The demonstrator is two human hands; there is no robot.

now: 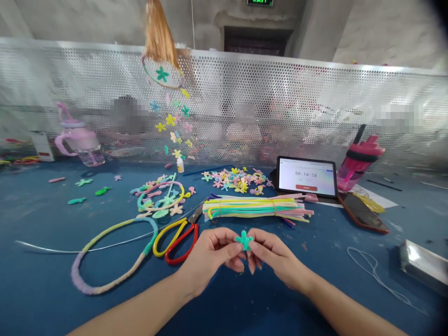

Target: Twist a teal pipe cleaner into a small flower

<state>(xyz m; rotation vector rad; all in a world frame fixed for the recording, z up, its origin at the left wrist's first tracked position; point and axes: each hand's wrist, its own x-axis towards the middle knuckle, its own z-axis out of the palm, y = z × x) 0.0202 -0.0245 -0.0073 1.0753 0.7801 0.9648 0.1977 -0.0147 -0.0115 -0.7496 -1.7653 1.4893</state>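
A small teal pipe-cleaner flower is pinched between both hands, just above the blue table. My left hand grips its left side with thumb and fingers, and my right hand grips the right side. Behind the hands lies a banded bundle of pastel pipe cleaners. Scissors with one yellow and one red handle rest beside my left hand. Further left, a large ring wrapped in pastel pipe cleaner lies flat, with a thin wire running through its area.
A pile of small flowers and a smaller ring with flowers lie farther back. A tablet showing a timer, a phone and a pink cup stand or lie right. A flower mobile hangs before the perforated metal screen.
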